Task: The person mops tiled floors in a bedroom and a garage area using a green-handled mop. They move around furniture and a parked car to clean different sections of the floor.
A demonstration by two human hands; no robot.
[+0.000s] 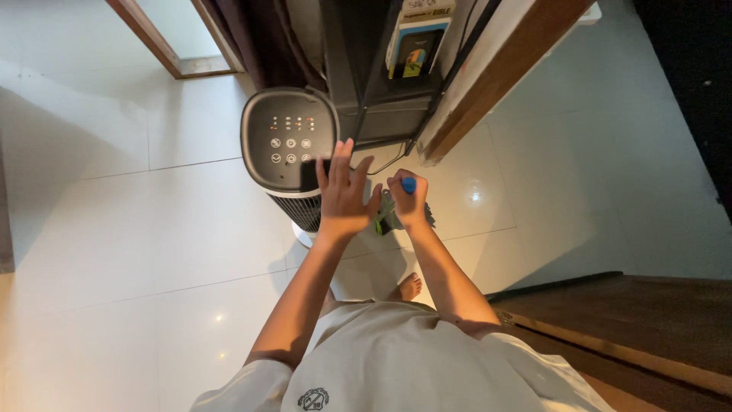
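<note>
Below my head, on the pale glossy floor tiles (137, 229), stands a tower fan (290, 145) with a dark, rounded top panel carrying small lit touch icons and a slatted grille beneath. My left hand (345, 194) is spread flat with the fingers (341, 164) released and splayed, reaching over the near edge of that panel; whether the fingertips actually touch it I cannot tell. My right hand (408, 200) is clenched around a blue handle (409, 185), whose tip shows just above my thumb. Under that fist hangs a green and grey cleaning head (387, 219), partly hidden by both hands, so its exact kind is unclear. The handle sits just right of the fan, near my left thumb. Behind the fan rises a dark shelf unit (366, 91) holding upright books (415, 42), with a wooden frame (496, 84) beside it. One bare foot (410, 287) shows on the tiles between my forearms.
</note>
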